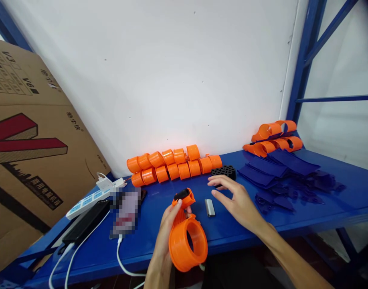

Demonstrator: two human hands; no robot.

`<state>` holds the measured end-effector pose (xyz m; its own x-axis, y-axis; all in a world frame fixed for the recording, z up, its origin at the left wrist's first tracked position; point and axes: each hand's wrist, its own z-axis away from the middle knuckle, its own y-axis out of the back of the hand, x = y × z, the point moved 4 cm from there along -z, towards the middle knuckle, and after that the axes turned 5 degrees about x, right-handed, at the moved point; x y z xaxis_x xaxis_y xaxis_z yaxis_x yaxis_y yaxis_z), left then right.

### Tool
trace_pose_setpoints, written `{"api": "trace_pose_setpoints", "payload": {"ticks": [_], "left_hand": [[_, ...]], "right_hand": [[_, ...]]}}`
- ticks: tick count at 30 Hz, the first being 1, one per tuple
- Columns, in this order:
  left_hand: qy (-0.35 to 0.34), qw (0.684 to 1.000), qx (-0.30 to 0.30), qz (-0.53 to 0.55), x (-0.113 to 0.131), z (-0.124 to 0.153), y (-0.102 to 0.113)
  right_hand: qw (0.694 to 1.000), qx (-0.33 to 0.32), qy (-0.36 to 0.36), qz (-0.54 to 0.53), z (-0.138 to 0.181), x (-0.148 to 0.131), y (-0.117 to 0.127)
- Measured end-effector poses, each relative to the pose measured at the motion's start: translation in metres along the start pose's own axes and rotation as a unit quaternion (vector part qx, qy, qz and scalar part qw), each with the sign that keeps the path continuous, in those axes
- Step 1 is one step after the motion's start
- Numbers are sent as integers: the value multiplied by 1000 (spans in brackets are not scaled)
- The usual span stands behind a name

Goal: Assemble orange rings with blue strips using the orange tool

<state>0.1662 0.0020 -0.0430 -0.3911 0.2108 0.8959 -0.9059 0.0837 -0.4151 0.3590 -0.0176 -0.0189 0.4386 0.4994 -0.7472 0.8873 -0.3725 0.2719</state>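
My left hand (168, 224) is closed around an orange plastic ring fitting (184, 249), a wide ring with a smaller holder at its upper end. A short black cylinder (182, 195) lies in that holder under my left thumb. My right hand (232, 194) hovers over the table with thumb and fingers apart, nothing visible between them. Just beyond its fingertips stands a cluster of black tubes (224, 171), partly covered by the hand. A small silvery-grey metal piece (210, 207) rests on the table between my hands.
Orange rings (173, 171) sit in two stacked rows by the wall, and more orange fittings (271, 134) at the back right. Dark blue flat pieces (280, 168) are heaped on the blue table (232, 235). Left are a phone (126, 212), power strip (90, 202), cables and a carton (36, 132).
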Motion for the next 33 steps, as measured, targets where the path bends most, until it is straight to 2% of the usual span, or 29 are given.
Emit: {"api": "trace_pose_setpoints", "payload": {"ticks": [2, 5, 7, 12, 16, 18, 20, 23, 25, 26, 27, 29, 33], "left_hand": [[0, 1000, -6, 7, -2, -1, 0], [3, 999, -45, 19, -5, -3, 0], [1, 998, -65, 24, -6, -4, 0], [5, 996, -84, 15, -6, -6, 1], [11, 997, -78, 0, -8, -12, 5], [18, 996, -82, -8, -10, -14, 6], [31, 994, -102, -13, -12, -13, 5], [38, 991, -131, -17, -14, -9, 3], [34, 990, -135, -23, -14, -7, 2], [32, 990, -136, -28, -14, -6, 1], [31, 989, -138, -33, -14, -5, 1], [32, 988, -145, -40, -15, -4, -1], [32, 986, -157, -46, -16, -1, -5]], "right_hand": [[999, -35, -10, 41, 2, 10, 6], [985, -148, -11, 84, 11, 17, 0], [979, -174, -5, 108, 16, 16, -7], [977, -179, -6, 114, 14, 16, -18], [986, -138, -89, -8, 11, 27, -12], [976, -100, -158, -114, 12, 32, -7], [939, -57, -229, -249, 15, 34, -5], [842, -1, -304, -445, 21, 33, -12], [780, 53, -345, -519, 25, 37, -19], [763, 83, -358, -532, 26, 39, -23], [758, 109, -361, -533, 27, 40, -25], [789, 152, -329, -497, 26, 39, -27], [893, 188, -203, -355, 21, 14, -22]]}}
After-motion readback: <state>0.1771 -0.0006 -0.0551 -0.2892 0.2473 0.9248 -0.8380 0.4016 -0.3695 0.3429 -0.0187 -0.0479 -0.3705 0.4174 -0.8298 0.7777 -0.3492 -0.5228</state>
